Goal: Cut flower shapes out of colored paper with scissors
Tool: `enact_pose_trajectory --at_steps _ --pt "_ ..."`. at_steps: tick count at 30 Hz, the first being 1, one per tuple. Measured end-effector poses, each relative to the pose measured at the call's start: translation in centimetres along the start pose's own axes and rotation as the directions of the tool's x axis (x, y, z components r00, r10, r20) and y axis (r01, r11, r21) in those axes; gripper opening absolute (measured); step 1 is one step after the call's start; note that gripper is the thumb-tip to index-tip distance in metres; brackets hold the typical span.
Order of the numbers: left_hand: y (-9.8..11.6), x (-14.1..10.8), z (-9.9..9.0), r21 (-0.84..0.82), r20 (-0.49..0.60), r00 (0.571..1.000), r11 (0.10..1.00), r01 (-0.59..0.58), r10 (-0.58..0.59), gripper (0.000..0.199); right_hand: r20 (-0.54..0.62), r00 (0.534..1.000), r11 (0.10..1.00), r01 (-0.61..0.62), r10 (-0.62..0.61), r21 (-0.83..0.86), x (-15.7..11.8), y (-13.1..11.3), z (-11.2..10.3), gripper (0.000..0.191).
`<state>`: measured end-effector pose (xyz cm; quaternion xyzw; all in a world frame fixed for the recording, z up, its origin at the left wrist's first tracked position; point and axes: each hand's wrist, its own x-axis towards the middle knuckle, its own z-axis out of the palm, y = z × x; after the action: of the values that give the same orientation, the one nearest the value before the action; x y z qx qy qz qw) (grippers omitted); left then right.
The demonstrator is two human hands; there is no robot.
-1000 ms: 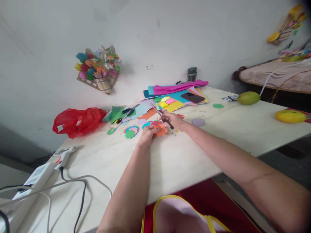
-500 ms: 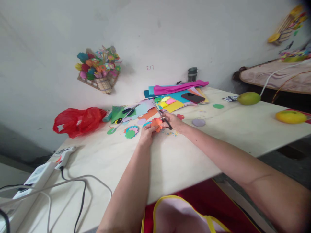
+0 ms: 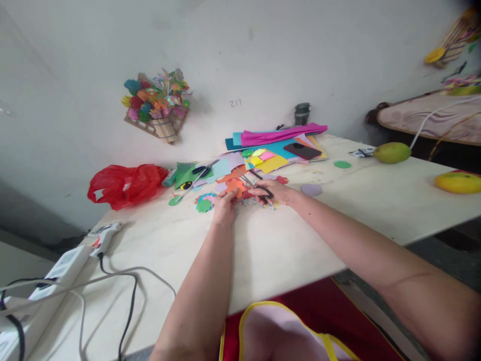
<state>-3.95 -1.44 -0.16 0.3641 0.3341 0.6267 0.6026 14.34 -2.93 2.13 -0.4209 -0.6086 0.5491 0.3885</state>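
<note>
My left hand pinches an orange paper flower by its near edge. In my right hand is a pair of scissors with dark handles, its blades apart and pointing away to the left, beside the flower. Small paper scraps lie on the table under the hands. Left of my left hand rests a stack of scalloped paper flowers, a green one on top. A small red paper flower lies just beyond my right hand.
Coloured paper sheets and a phone lie at the back. A second pair of scissors, a red plastic bag, a glue gun and a power strip are leftward. Two mangoes sit at the right.
The scissors have turned leftward and their blades have spread. The orange flower has shifted slightly left and now lies flatter toward the camera. The whole view has shifted a little.
</note>
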Motion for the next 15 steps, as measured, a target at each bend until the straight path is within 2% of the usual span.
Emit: enact_pose_trajectory --at_steps 6,15 --pt "0.26 0.15 0.27 -0.05 -0.063 0.998 0.999 0.022 -0.025 0.018 0.14 0.99 1.0 0.008 -0.003 -0.03 -0.17 0.21 -0.53 0.038" --pt "-0.06 0.34 -0.05 -0.071 -0.053 0.998 0.997 0.026 -0.029 0.018 0.151 0.988 0.995 0.034 -0.019 -0.097 -0.4 -0.09 -0.13 0.037"
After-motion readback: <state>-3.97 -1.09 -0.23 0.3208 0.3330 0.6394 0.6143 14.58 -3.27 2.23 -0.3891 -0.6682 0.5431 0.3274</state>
